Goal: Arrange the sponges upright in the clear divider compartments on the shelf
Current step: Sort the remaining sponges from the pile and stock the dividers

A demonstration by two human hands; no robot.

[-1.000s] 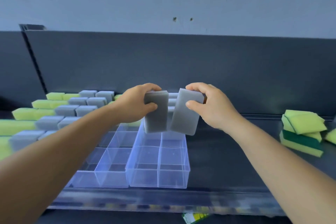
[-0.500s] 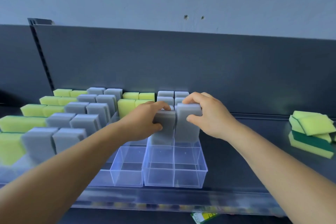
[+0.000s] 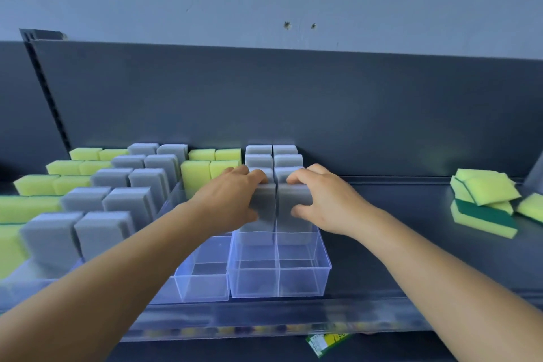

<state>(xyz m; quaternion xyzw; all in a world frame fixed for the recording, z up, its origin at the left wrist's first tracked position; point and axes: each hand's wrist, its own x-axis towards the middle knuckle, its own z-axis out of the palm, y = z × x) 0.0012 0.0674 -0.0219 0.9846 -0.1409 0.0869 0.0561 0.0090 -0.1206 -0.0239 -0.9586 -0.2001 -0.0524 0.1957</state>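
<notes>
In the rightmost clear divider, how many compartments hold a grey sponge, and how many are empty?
Compartments with grey sponges: 8, the front two sponges gripped by the left hand and right hand
Empty compartments: 2
Total: 10

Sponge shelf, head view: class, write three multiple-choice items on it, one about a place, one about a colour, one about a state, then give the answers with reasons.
1. Where do the loose sponges lie?
A. far right of the shelf
B. in the front compartments
C. on the left arm

2. What colour are the two sponges under the hands?
A. yellow
B. grey
C. green

3. What state are the two front compartments in?
A. holding sponges
B. covered by a lid
C. holding nothing

Answers:
1 A, the pile sits apart at the right.
2 B, the left hand grips one grey sponge, the right hand another.
3 C, only clear walls show there.
</notes>
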